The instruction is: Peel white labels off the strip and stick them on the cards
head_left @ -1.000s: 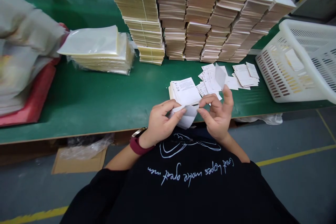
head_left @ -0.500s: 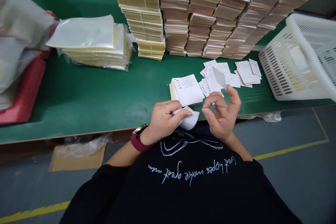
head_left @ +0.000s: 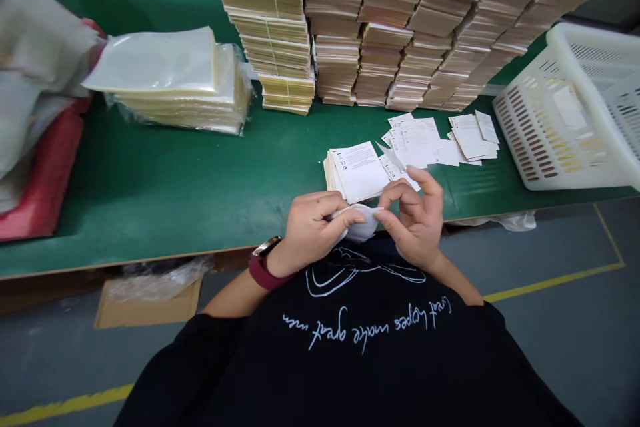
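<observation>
My left hand (head_left: 315, 227) is closed around some small white paper sheets (head_left: 361, 230), thumb on top, just off the table's front edge. Pinched by the thumb and a finger of my right hand (head_left: 417, 223) is the right edge of these sheets. Another white slip (head_left: 392, 157) sticks up by the fingers of that hand; how it is held is hidden. Just beyond my hands lies a neat stack of printed leaflets (head_left: 363, 170), and right of it loose printed slips (head_left: 417, 140) overlap on the table.
A smaller pile of slips (head_left: 470, 137) lies farther right, beside a white slotted plastic basket (head_left: 535, 127). Tall stacks of paper (head_left: 390, 7) line the back of the green table (head_left: 165, 180). At left are a plastic-wrapped pack (head_left: 165, 67) and a red bundle (head_left: 45, 180).
My right hand has moved left and taken the edge of the sheets in my left hand. The slip by its fingers has moved left and tilted. My left hand is almost still.
</observation>
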A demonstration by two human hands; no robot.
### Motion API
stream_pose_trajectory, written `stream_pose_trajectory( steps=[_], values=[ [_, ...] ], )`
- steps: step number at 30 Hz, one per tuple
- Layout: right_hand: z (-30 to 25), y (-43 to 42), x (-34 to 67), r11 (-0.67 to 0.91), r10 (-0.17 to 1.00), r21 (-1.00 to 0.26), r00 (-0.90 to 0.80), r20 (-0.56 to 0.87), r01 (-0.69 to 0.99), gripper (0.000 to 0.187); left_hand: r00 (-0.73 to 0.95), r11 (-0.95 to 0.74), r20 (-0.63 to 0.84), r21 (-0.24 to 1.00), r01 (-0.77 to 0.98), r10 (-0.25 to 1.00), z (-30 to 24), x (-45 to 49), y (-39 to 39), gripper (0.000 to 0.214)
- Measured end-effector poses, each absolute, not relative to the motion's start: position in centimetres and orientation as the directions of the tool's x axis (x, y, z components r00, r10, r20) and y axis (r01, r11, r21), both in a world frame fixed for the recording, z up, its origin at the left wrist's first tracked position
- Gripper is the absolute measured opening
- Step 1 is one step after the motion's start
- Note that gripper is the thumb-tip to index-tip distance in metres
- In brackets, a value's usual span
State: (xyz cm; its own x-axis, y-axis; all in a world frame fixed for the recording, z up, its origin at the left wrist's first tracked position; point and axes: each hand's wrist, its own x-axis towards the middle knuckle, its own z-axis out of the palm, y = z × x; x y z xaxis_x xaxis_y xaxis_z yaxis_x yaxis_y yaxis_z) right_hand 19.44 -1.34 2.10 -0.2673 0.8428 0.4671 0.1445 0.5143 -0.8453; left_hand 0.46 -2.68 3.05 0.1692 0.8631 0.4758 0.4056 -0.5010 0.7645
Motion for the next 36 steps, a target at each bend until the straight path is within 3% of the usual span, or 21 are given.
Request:
stream_pose_trajectory(
  steps=[2, 6, 8, 11, 15, 18, 21, 23, 26, 36],
  values=[
    [2.4, -1.4, 19.6, 0.495, 0.855, -0.862, -0.242, 0.459, 0.113, 0.057, 0.227, -0.545, 0.5, 0.705, 0.454, 0.836, 3.5, -0.2, -2.8, 0.021],
    [2.8, -1.4, 19.8, 0.434, 0.867, -0.899, -0.3, 0.398, 0.058, 0.057, 0.408, -0.64, 0.503, 0.487, 0.594, 0.762, 4.7, -1.2, -3.1, 0.036],
    [2.7, -1.4, 19.6, 0.438, 0.854, -0.898, -0.329, 0.402, 0.04, 0.059, 0.47, -0.674, 0.492, 0.422, 0.607, 0.732, 4.7, -1.1, -3.1, 0.027],
    [2.7, -1.7, 19.3, 0.586, 0.788, -0.81, -0.261, 0.557, 0.041, 0.06, 0.479, -0.697, 0.517, 0.414, 0.585, 0.709, 3.9, -0.3, -3.0, 0.009],
    [3.8, -1.0, 20.2, 0.723, 0.691, -0.689, -0.032, 0.722, 0.055, 0.05, 0.434, -0.689, 0.546, 0.456, 0.563, 0.716, 2.3, 0.3, -3.0, 0.006],
    [4.9, 1.4, 21.5, 0.602, 0.796, -0.797, 0.034, 0.604, 0.052, 0.046, 0.406, -0.71, 0.619, 0.386, 0.589, 0.672, 1.1, 0.1, -2.7, 0.01],
    [5.0, 4.8, 21.7, 0.382, 0.913, -0.921, -0.186, 0.363, 0.074, 0.051, 0.432, -0.765, 0.685, 0.293, 0.573, 0.587, 0.1, 0.0, -2.2, 0.014],
    [4.5, 6.7, 21.1, 0.234, 0.923, -0.967, -0.335, 0.187, 0.103, 0.056, 0.455, -0.792, 0.698, 0.269, 0.549, 0.553, -0.4, 0.1, -1.8, 0.016],
    [3.6, 8.1, 19.9, 0.089, 0.908, -0.986, -0.418, 0.021, 0.142, 0.061, 0.471, -0.809, 0.7, 0.267, 0.524, 0.536, -0.8, 0.1, -1.4, 0.016],
    [3.8, 7.6, 18.8, 0.062, 0.927, -0.967, -0.372, -0.037, 0.249, 0.062, 0.492, -0.8, 0.671, 0.269, 0.536, 0.555, -0.8, -0.3, -1.4, 0.015]
  ],
)
